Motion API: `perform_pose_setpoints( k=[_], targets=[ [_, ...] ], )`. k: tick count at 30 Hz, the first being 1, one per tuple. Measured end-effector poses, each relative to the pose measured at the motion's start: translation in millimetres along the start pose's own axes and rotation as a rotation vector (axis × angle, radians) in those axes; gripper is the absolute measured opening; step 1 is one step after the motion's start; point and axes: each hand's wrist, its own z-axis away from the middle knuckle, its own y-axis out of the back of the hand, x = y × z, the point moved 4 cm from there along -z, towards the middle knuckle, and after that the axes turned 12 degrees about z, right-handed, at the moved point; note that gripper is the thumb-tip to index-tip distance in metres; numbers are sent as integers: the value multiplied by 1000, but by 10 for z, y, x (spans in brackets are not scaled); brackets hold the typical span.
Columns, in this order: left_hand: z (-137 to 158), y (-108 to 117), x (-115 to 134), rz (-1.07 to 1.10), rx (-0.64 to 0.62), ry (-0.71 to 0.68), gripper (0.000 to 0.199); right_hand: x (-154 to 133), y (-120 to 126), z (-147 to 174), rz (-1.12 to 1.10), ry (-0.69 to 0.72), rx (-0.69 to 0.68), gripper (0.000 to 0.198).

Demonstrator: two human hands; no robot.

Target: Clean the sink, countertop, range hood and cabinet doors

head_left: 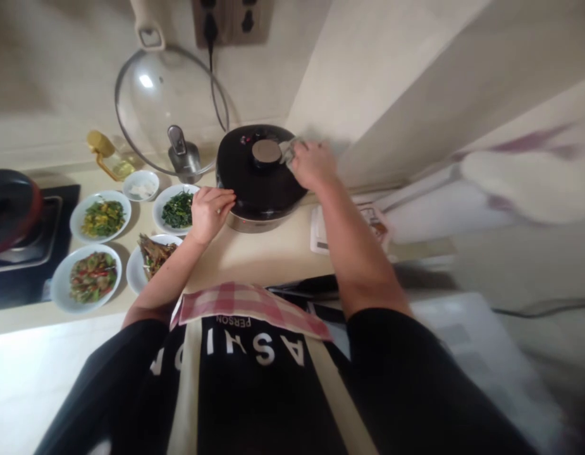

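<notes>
A round electric cooker [252, 189] with a glossy black top, a beige knob and a light-coloured side stands against the wall. My right hand [314, 163] is closed on a crumpled pale cloth [287, 153], which presses on the top beside the knob [266, 151]. On the opposite side, my left hand [211, 212] has its fingers together and gripping the front-left rim of the cooker. Left of that hand is a white bowl of dark green leafy vegetables [177, 210]. A plate of browned fish [155, 256] lies beneath my left forearm, partly hidden.
Further left are bowls of yellow-green food [102, 218], mixed stir-fry [93, 278] and white pieces [143, 187]. An oil bottle [114, 161] and a glass pan lid [164, 107] stand behind. A covered pot [10, 212] sits on the stove. Under my right arm is a white scale [319, 237].
</notes>
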Motion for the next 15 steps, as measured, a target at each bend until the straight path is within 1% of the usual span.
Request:
perform_pose_setpoints(
  k=[3,4,5,7,8,10,12,13,14,15],
  targets=[
    [-22,24,-14,13,-9,-11,21,-259,119,405,-13,-194,-15,45],
    [-30,35,-17,24,-8,-16,21,-384,174,565,-21,-216,-5,45],
    [-41,47,-19,39,-2,-19,21,-521,230,714,-35,-213,13,46],
    [-72,70,-24,65,15,-17,18,-779,322,965,-82,-160,55,47],
    [-93,79,-23,75,22,-15,18,-879,354,1072,-112,-125,80,47],
    [-145,95,-1,94,28,-26,18,-987,366,1284,-181,-50,118,46],
    [-192,120,53,106,30,-45,23,-986,278,1533,-301,58,118,44],
    [-204,141,91,104,31,-53,25,-946,190,1676,-381,88,108,43],
    [-205,171,136,94,29,-55,27,-883,70,1827,-454,75,95,44],
    [-189,209,185,75,26,-50,28,-808,-82,1981,-503,15,79,44]
  ],
)
